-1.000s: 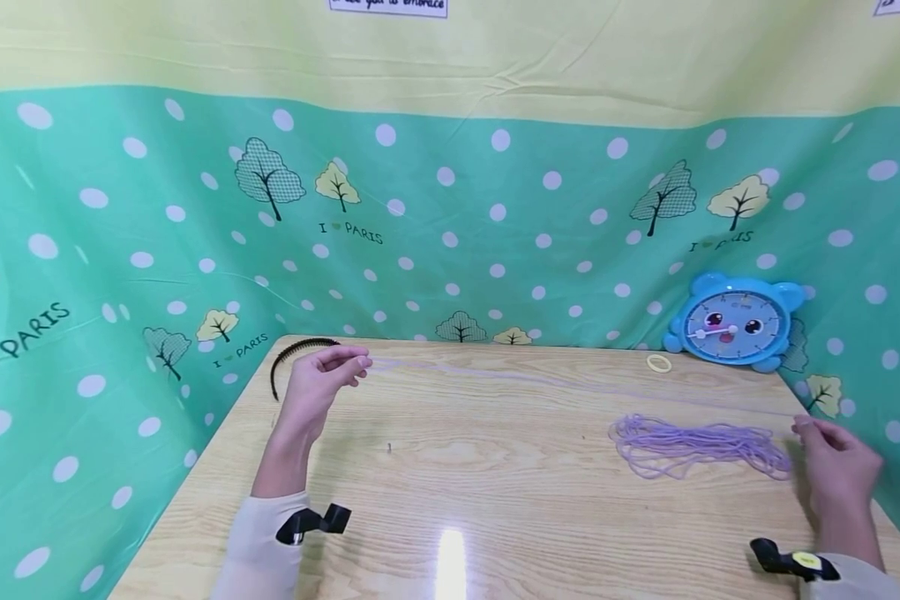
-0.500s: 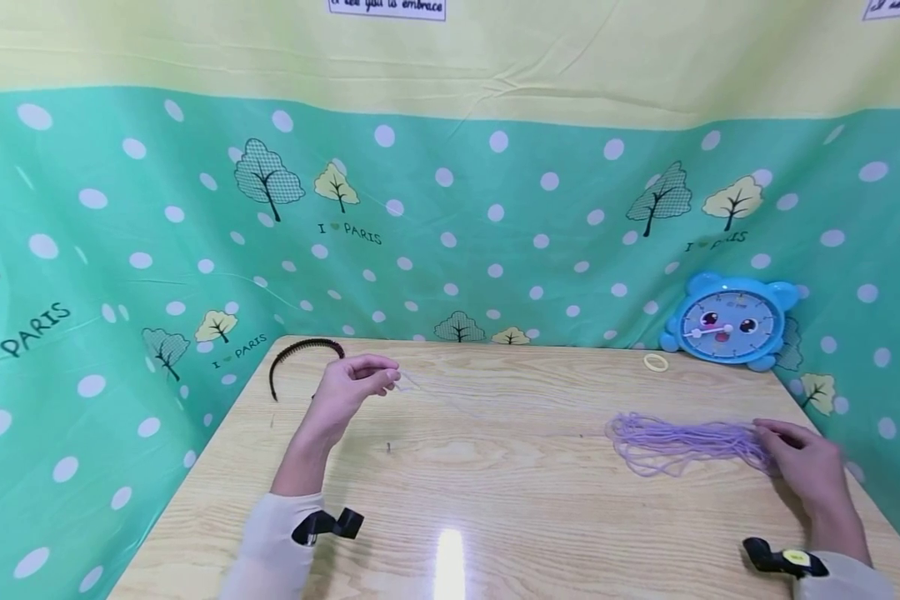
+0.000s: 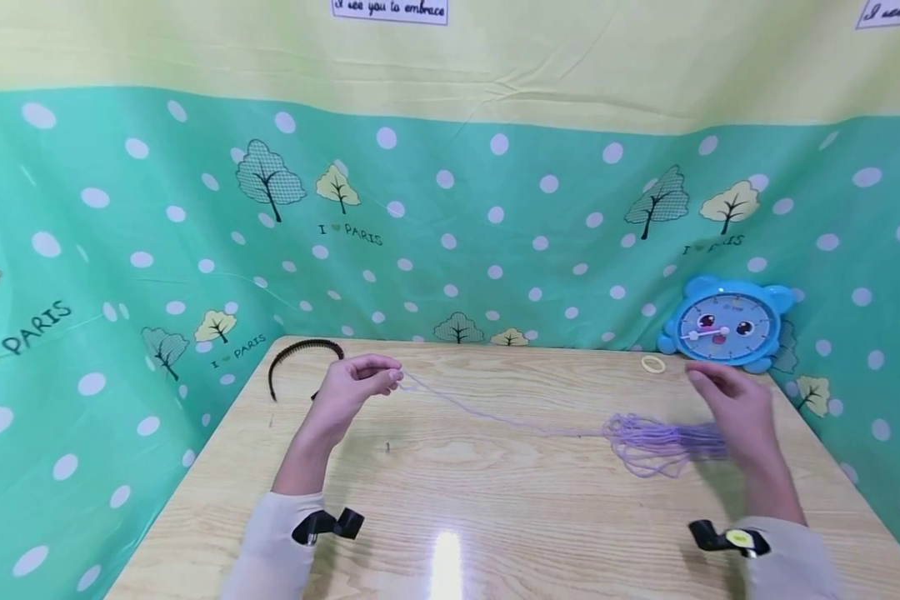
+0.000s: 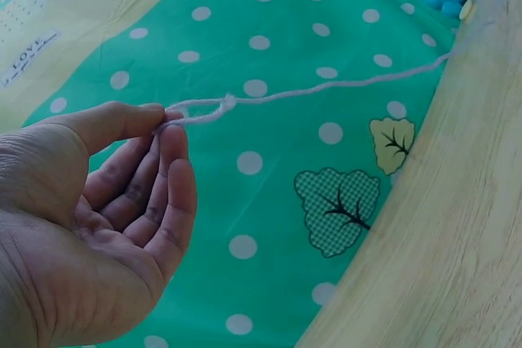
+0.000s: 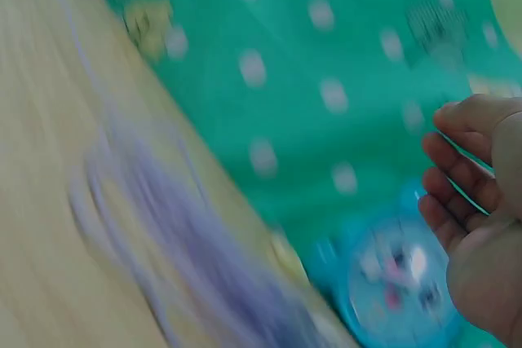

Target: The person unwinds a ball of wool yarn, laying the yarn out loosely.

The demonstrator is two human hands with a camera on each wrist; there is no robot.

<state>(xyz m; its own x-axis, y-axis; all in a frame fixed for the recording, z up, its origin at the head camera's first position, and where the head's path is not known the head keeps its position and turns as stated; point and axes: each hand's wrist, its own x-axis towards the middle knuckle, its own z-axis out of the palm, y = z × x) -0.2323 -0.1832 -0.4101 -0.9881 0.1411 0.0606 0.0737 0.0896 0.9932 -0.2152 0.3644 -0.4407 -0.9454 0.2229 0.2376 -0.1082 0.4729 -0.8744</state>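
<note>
My left hand (image 3: 345,393) is raised over the left half of the table. In the left wrist view, its thumb and index finger pinch the looped end of a light purple yarn strand (image 4: 342,84). A small knot (image 4: 229,102) closes that loop just off the fingertips. The strand sags rightward to a loose skein of purple yarn (image 3: 645,446) lying on the table. My right hand (image 3: 741,412) hovers above the skein's right end and hides part of it. Its fingers are loosely bent with nothing between them, as the right wrist view (image 5: 481,177) shows, though blurred.
A blue animal-shaped clock (image 3: 723,323) leans on the curtain at the back right, near a pale yellow ring (image 3: 653,364). Behind my left hand lies a dark toothed headband (image 3: 294,349). A small speck (image 3: 387,447) lies on the wooden table (image 3: 510,517). Green dotted cloth (image 3: 450,208) surrounds the back.
My right hand has let go of the strand and moved left and up, over the skein. My left hand has shifted slightly right, and the taut strand now sags onto the table.
</note>
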